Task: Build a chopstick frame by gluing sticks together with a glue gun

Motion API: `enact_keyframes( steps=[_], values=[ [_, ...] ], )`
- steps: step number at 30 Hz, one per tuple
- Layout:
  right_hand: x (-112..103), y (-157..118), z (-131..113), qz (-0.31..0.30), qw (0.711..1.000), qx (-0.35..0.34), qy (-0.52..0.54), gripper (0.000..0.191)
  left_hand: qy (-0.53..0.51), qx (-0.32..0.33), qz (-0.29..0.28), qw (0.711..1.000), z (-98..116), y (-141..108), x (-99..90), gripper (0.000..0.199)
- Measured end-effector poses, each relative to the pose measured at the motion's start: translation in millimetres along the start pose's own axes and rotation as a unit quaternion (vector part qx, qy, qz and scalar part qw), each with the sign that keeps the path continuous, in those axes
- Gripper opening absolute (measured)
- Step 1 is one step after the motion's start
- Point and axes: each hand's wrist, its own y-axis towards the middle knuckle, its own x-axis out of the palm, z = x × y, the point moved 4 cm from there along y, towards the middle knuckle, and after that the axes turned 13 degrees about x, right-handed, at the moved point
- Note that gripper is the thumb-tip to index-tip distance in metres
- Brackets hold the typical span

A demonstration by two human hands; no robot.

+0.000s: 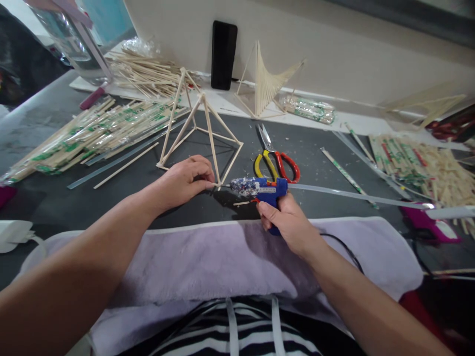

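My right hand (285,220) grips a blue hot glue gun (272,190), and a long clear glue stick (345,194) trails out of its back to the right. The gun's messy, glue-crusted nozzle end points left at the near corner of a wooden stick frame (210,123). At that same corner my left hand (187,180) is closed, its thumb and fingertips pinching the frame. The frame stands on the dark table, built of thin sticks that rise to two peaks. Behind the gun lie scissors (272,158) with red and yellow handles, blades slightly apart.
Wrapped chopsticks (100,131) and loose sticks (148,71) are heaped at the left. A phone (223,55) leans on the wall beside a finished fan-like stick model (265,84). More sticks (426,163) pile up at the right. A lilac cloth (208,257) covers the near edge.
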Motion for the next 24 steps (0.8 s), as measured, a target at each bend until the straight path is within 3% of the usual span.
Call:
enact_keyframes(
  steps=[9,14,24],
  values=[
    [-1.5,0.1,-1.4,-0.018,0.999,-0.009,0.036,0.027,0.003,0.003,0.002,1.0,-0.1,-0.1,-0.8,0.01],
    [1.2,-4.7,-3.5,-0.036,0.994,0.02,0.097,0.029,0.007,0.002,0.004,1.0,-0.1,0.4,-1.0,0.01],
    [6.3,-8.0,-3.0,-0.001,0.995,0.019,0.093,0.031,0.007,0.005,0.007,1.0,0.3,0.4,0.1,0.009]
  ],
)
